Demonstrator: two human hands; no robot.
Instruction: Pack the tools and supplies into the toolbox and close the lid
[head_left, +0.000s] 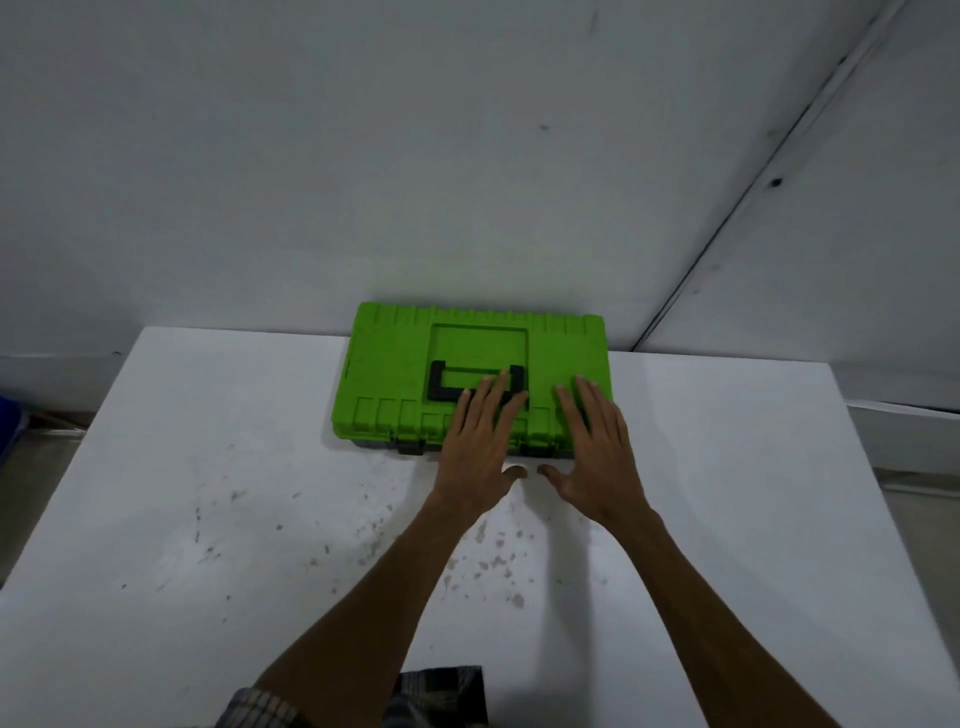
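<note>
Dim, even light; soft focus, wide-angle bowing.

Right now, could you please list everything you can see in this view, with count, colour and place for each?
toolbox: one, bright green lid over a dark base, lid down, at the table's far edge by the wall
handle: one, black, lying flat in the lid's recess
latches: two, dark, on the toolbox's near edge; the right one partly hidden by the hands
table: one, white, with dark smudges and specks
wall: grey-white, behind the table
blue object: one, at the far left edge, too cropped to identify
left hand: fingers straight, on the lid over the handle
right hand: fingers straight, on the lid's right part
sleeve: plaid, bottom edge
</note>
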